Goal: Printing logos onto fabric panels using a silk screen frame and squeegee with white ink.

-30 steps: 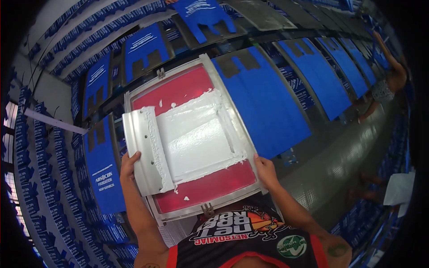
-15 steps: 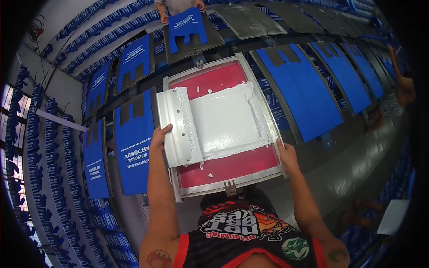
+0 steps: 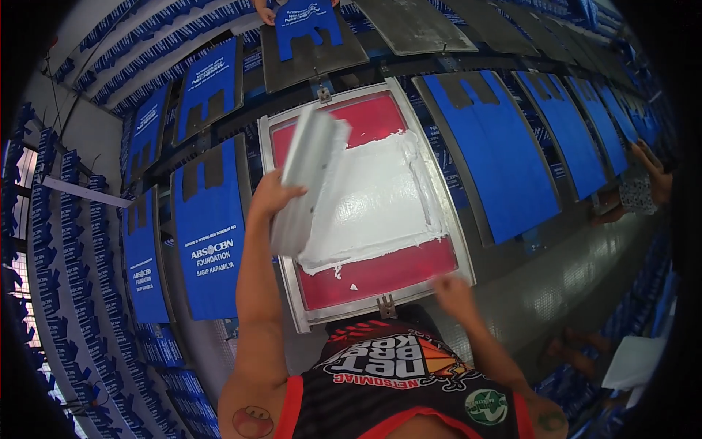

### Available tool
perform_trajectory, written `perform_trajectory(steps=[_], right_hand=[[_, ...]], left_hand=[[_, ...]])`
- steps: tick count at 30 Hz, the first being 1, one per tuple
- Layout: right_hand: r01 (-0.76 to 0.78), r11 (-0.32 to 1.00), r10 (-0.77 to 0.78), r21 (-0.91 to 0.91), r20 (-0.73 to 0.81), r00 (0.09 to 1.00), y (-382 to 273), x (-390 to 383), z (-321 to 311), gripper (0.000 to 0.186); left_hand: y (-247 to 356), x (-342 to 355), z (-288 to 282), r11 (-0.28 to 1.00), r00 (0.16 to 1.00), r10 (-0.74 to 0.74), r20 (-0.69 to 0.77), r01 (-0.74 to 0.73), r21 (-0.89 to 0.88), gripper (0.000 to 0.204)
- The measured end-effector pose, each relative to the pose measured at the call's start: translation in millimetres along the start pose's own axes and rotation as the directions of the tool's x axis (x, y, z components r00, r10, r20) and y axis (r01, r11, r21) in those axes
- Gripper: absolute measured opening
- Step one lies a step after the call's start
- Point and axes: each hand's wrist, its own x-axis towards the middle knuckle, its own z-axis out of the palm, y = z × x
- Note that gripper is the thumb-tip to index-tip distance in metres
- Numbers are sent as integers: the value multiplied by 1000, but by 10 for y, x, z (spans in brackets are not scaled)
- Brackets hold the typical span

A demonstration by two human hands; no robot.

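The work looks partly done: the bags [image 3: 212, 219] on the left of the frame carry white print, while the plain bags [image 3: 497, 161] on the right show none on their visible faces, so those would seem to be what is left. The screen [image 3: 433, 183] lies at the centre of the picture, its red mesh [image 3: 387, 274] showing at top and bottom and a broad layer of white paste [image 3: 376, 201] spread between, ridged along its right side. The left hand [image 3: 274, 192] grips the squeegee [image 3: 301, 175], which tilts over the screen's left side. The right hand [image 3: 453, 293] is by the screen's lower right corner with nothing visible in it; its fingers look curled, but it is blurred and I cannot tell whether it is closed or touches the rim. Whatever lies beneath the screen is hidden, so its print cannot be judged. The surface is two rows of dark boards [image 3: 322, 66], most with a blue bag laid flat. At the top, another person's hand [image 3: 266, 13] is at a printed bag [image 3: 311, 29]. Racked bags [image 3: 80, 271] line the left of the room, a glossy grey floor [image 3: 570, 271] spreads at right, and a white sheet [image 3: 635, 362] sits lower right.
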Motion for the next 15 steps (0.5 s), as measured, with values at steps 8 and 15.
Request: perform_trajectory(steps=[8, 15], right_hand=[[-124, 931, -6, 342, 353, 936, 48, -259, 1002, 30], [37, 952, -106, 305, 213, 971, 97, -265, 956, 25]], left_hand=[[157, 286, 1108, 706, 826, 555, -98, -405, 581, 32], [348, -686, 1054, 727, 833, 553, 2, -484, 487, 29]])
